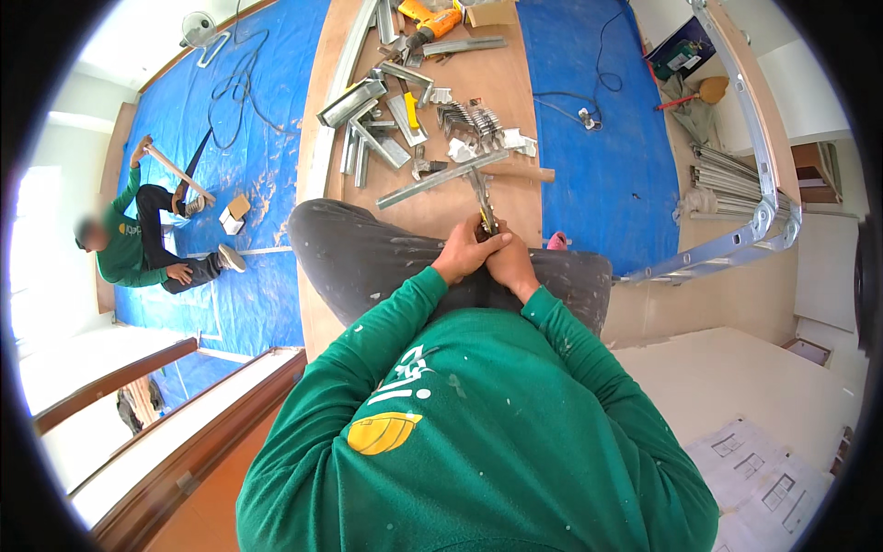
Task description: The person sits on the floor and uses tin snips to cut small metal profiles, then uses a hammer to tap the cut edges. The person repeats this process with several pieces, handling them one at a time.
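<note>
Both my hands meet in front of my lap around a plier-like cutting tool (486,210) with metal jaws and dark handles. My left hand (467,250) is closed on the handles, its thumb pointing to the right. Pressed against it, my right hand (512,268) is closed there too; much of the grip is hidden by fingers. The jaws point away from me and meet a long, thin metal channel (432,184), which lies slanted across the board. Just beyond lie a hammer (429,168) with a wooden handle and a row of small bent metal brackets (471,121).
Cut metal channel pieces (353,101), a yellow-handled knife (410,109) and an orange power drill (430,22) lie on the plywood (501,78). At left, a person (129,241) sits on blue sheeting (635,175) holding a wooden strip. An aluminium ladder (765,175) stands right.
</note>
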`<act>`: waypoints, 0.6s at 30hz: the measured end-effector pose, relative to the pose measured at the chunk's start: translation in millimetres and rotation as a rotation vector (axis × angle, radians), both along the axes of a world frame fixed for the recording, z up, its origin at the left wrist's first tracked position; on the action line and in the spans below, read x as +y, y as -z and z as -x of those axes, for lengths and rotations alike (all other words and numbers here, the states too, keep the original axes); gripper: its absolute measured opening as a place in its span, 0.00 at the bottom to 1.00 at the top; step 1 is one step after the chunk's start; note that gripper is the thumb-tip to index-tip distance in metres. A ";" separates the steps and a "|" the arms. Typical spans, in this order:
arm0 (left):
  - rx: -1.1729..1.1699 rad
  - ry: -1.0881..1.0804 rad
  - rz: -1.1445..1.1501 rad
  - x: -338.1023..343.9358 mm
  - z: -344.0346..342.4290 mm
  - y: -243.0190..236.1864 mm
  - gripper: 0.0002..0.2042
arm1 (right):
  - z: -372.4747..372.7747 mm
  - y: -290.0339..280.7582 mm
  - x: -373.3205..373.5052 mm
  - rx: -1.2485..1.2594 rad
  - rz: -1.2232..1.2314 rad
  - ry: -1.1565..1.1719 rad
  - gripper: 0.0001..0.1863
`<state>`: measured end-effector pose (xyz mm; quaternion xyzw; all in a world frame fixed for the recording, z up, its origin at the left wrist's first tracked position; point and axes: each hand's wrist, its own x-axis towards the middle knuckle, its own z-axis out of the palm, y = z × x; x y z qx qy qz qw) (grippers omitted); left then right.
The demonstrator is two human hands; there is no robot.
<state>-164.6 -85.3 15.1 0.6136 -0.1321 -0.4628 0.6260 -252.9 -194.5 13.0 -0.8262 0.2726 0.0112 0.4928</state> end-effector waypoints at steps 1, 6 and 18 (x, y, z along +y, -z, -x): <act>-0.004 -0.006 -0.004 -0.7 0.0 2.3 0.27 | -0.7 2.8 -0.1 -0.007 -0.001 0.002 0.20; 0.016 -0.003 0.019 -0.7 -4.6 4.5 0.27 | 0.4 13.0 -4.7 -0.054 -0.107 0.012 0.24; -0.071 -0.002 0.084 6.2 4.2 -0.5 0.22 | 25.9 5.2 -3.6 0.037 -0.137 -0.003 0.28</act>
